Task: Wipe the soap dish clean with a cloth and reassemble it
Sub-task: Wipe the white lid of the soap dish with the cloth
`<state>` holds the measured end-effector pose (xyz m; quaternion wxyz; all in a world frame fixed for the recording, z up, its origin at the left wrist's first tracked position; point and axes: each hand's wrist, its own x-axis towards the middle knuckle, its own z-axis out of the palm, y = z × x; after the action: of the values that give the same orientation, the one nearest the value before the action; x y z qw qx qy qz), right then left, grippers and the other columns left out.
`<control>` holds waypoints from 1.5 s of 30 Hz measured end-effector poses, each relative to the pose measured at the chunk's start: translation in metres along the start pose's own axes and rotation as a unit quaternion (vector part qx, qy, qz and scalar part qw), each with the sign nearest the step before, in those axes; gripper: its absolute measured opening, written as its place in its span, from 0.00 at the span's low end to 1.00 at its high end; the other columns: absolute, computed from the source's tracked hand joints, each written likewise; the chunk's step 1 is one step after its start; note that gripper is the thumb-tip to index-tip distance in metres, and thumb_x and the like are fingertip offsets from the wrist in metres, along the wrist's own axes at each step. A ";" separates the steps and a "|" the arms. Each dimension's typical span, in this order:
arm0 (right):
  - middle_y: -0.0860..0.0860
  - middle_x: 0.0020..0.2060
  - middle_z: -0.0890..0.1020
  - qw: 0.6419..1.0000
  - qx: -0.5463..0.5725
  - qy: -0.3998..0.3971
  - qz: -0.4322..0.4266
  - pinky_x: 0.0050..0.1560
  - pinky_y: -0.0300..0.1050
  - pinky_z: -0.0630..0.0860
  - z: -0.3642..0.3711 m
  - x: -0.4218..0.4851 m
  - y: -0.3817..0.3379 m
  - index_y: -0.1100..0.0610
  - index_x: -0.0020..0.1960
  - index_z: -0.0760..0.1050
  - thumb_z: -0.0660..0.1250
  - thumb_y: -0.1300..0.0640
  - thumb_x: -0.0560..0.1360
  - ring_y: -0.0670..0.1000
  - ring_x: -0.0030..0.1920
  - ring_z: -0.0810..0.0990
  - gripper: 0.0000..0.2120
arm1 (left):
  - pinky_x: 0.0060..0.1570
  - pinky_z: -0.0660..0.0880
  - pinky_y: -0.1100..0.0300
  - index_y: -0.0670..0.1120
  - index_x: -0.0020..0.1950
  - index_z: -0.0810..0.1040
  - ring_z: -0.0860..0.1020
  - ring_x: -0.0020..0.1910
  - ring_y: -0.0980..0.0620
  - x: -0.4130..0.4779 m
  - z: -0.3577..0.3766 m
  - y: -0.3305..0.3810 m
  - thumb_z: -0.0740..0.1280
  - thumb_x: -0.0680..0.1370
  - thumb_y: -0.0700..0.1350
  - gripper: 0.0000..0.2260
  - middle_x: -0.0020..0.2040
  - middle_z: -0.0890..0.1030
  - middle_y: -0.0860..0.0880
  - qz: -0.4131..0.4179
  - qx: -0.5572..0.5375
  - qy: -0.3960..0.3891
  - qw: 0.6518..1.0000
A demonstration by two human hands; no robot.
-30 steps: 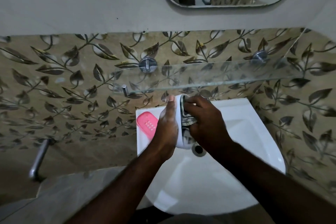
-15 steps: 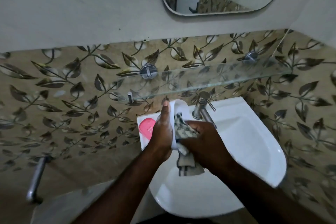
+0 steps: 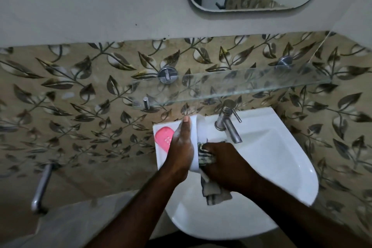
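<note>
- The white soap dish (image 3: 194,139) stood on its edge above the back left part of the sink (image 3: 281,167), tilted upright with its hollow side facing right.
- It was a plain, smooth white shell with rounded corners; its far end rose just past the sink's back edge.
- The left hand (image 3: 180,151) held the dish from its outer side, one of its fingers (image 3: 185,125) lying straight along the rim up to the far end; the other fingers were hidden behind the dish.
- The right hand (image 3: 223,165) gripped a bunched grey patterned cloth (image 3: 216,192), its fingers (image 3: 207,148) curled round the wad and pressing it into the dish's hollow.
- A loose tail of the cloth hung below the right hand over the basin.
- A pink insert (image 3: 163,139) with small holes lay flat on the sink's back left corner, partly hidden by the left hand.
- A metal tap (image 3: 229,127) stood at the sink's back edge, just right of the dish.
</note>
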<state>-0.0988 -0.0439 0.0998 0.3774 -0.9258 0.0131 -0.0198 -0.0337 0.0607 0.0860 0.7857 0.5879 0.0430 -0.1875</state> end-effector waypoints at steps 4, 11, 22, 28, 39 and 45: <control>0.52 0.25 0.74 0.963 0.266 -0.016 0.043 0.30 0.45 0.68 -0.009 0.007 -0.011 0.58 0.29 0.70 0.66 0.59 0.64 0.48 0.29 0.72 0.08 | 0.55 0.78 0.44 0.41 0.60 0.79 0.83 0.49 0.41 0.006 0.006 0.006 0.65 0.70 0.67 0.32 0.52 0.84 0.38 -0.043 -0.077 0.013 0.996; 0.49 0.39 0.78 0.950 -0.252 0.172 -0.060 0.31 0.45 0.72 -0.035 0.035 0.016 0.50 0.50 0.77 0.65 0.57 0.63 0.57 0.39 0.80 0.15 | 0.42 0.81 0.57 0.46 0.52 0.81 0.85 0.42 0.49 0.009 0.035 0.000 0.57 0.79 0.58 0.20 0.43 0.87 0.47 -0.043 -0.068 -0.062 0.995; 0.60 0.31 0.81 0.917 0.381 -0.067 0.100 0.30 0.49 0.78 -0.063 -0.008 0.034 0.64 0.37 0.77 0.66 0.68 0.71 0.56 0.30 0.80 0.04 | 0.49 0.81 0.52 0.43 0.58 0.81 0.84 0.46 0.44 0.006 0.061 -0.002 0.60 0.74 0.63 0.27 0.51 0.84 0.40 -0.096 -0.100 -0.016 0.990; 0.60 0.43 0.84 0.770 0.608 0.051 0.185 0.42 0.52 0.79 -0.071 0.006 0.056 0.62 0.57 0.78 0.64 0.60 0.77 0.59 0.40 0.83 0.11 | 0.50 0.81 0.50 0.39 0.58 0.79 0.83 0.51 0.40 0.014 0.072 0.001 0.66 0.75 0.55 0.21 0.52 0.84 0.38 -0.088 -0.107 -0.027 0.990; 0.63 0.42 0.83 0.826 0.542 -0.023 0.157 0.38 0.50 0.80 -0.065 0.005 0.086 0.62 0.52 0.80 0.72 0.61 0.71 0.59 0.37 0.80 0.11 | 0.47 0.80 0.45 0.34 0.49 0.81 0.81 0.43 0.42 0.022 0.059 -0.010 0.76 0.67 0.55 0.25 0.46 0.83 0.37 -0.023 -0.023 0.034 0.999; 0.61 0.42 0.84 0.815 0.554 -0.037 0.167 0.38 0.47 0.79 -0.069 0.019 0.103 0.66 0.54 0.78 0.70 0.64 0.71 0.56 0.36 0.82 0.12 | 0.46 0.80 0.47 0.34 0.54 0.79 0.82 0.44 0.41 0.025 0.043 -0.008 0.74 0.70 0.43 0.17 0.49 0.82 0.35 -0.043 -0.062 -0.056 0.996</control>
<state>-0.0842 -0.1666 0.0780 0.8239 -0.5440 0.1406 0.0737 -0.0196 0.0119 0.0851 0.8131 0.5244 0.0356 -0.2502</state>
